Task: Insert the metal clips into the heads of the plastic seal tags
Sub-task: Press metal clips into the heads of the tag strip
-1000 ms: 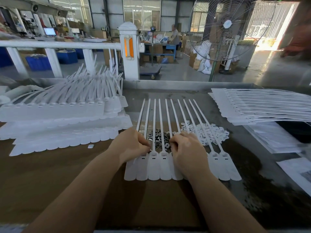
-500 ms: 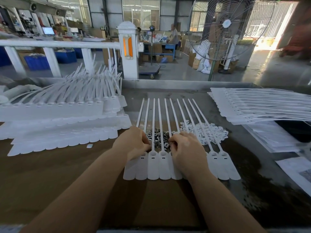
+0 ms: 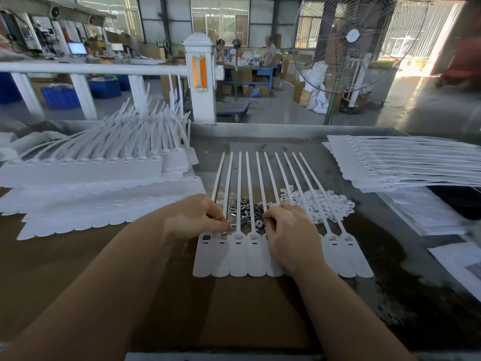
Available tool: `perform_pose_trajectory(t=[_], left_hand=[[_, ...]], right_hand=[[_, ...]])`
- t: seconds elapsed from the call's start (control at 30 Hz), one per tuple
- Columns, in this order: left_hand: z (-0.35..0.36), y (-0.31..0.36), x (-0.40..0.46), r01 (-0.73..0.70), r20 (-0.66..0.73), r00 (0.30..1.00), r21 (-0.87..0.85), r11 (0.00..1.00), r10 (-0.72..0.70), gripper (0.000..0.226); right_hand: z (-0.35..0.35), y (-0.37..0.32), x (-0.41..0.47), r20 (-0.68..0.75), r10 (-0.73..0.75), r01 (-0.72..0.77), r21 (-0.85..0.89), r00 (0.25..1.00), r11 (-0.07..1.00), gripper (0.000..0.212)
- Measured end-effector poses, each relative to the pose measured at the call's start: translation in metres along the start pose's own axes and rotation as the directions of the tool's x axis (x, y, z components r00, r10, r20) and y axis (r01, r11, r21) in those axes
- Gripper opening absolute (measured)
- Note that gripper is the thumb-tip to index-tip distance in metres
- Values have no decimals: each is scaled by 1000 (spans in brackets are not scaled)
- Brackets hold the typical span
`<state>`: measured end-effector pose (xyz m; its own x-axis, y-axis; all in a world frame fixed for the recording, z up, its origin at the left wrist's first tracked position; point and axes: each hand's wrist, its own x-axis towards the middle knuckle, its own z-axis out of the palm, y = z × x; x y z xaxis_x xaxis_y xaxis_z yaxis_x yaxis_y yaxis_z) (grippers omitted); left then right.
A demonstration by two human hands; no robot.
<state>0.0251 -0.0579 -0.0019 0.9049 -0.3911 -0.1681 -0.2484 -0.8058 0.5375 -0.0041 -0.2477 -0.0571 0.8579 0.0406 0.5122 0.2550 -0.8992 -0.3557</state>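
On the bench [image 3: 234,308], a joined row of white seal tags [image 3: 348,259] lies at centre, straps toward twelve o'clock. The left hand [image 3: 194,217] pinches a metal clip [image 3: 224,232] over the second tag head; the right hand [image 3: 291,230] curls, fingertips hidden, at the clip pile [image 3: 246,208].

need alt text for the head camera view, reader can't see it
Two bare hands work over a joined strip of white plastic seal tags on a workbench: the left hand pinches a small metal clip at a tag head, the right hand curls beside a pile of metal clips. Stacks of white tags lie at both sides.
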Motion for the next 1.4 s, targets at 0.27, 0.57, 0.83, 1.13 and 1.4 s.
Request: perform_pose_trajectory(t=[0.27, 0.57, 0.83, 1.13, 1.4], left_hand=[[4, 1, 1, -5, 37, 999, 104, 995, 2, 19], [5, 2, 2, 2, 3, 1000, 82, 997, -2, 21], [6, 3, 4, 9, -20, 1000, 67, 998, -7, 21], [9, -6, 4, 33, -208, 976, -140, 990, -62, 14], [23, -9, 2, 3, -318, 941, -324, 946, -112, 13]], right_hand=[[0, 2, 0, 6, 4, -4, -3, 1000, 1000, 17], [2, 0, 1, 11, 9, -9, -1, 1000, 1000, 19], [1, -1, 0, 8, 12, -12, -2, 1000, 1000, 18], [1, -1, 0, 4, 4, -4, -6, 1000, 1000, 19], [2, -1, 0, 1, 8, -8, -9, 1000, 1000, 18]])
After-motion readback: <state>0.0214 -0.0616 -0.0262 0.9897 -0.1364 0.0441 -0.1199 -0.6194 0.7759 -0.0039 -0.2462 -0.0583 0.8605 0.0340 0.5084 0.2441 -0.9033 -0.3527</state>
